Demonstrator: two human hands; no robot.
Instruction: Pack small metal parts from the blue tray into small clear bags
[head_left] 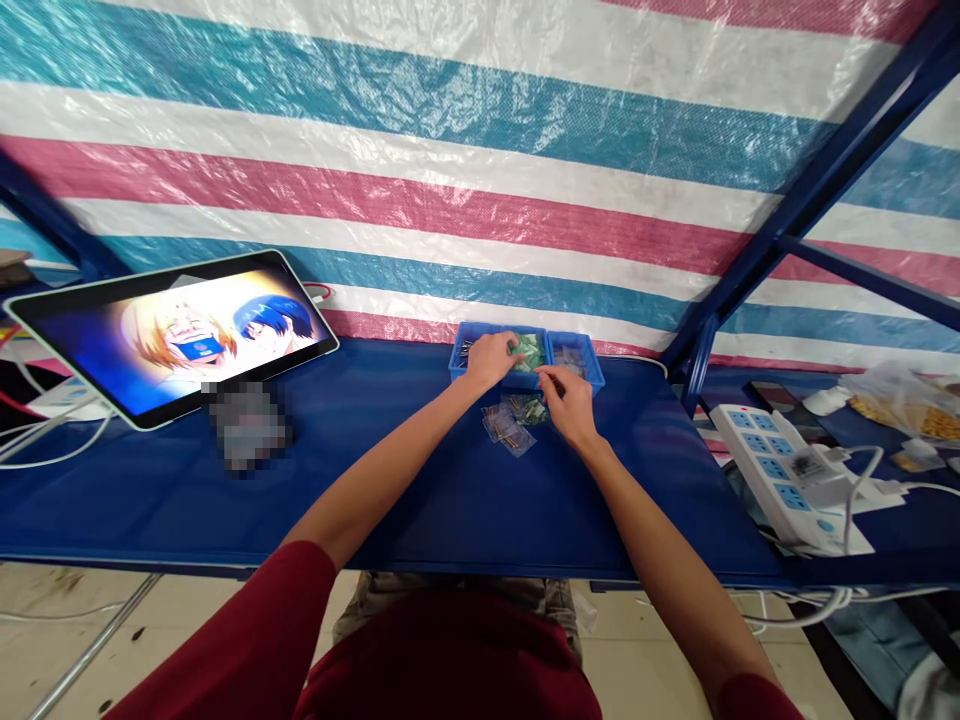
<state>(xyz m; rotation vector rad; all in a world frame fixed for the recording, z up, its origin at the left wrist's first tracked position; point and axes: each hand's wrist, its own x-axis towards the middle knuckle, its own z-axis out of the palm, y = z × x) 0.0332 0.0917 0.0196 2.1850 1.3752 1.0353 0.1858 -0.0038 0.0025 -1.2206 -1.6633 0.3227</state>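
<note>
My left hand (489, 360) reaches over a blue plastic bin (480, 328), its fingers curled together at the green packets (531, 352) inside. Whatever it grips is too small to make out. Just to the right, my right hand (570, 402) is pinched closed near the bin's front edge, and what lies between its fingertips is unclear. A second blue bin (594, 368) beside it holds clear packets (570, 358). On the table in front of the bins lie small clear bags with brass-coloured pieces (510, 430) and a green packet (532, 408).
A lit tablet (217, 335) leans at the left of the blue table (420, 510), with a blurred-out object (249, 428) before it. At the right stand a blue metal post (701, 365), a white power strip (772, 465) and cables. Striped sheeting (480, 150) hangs behind.
</note>
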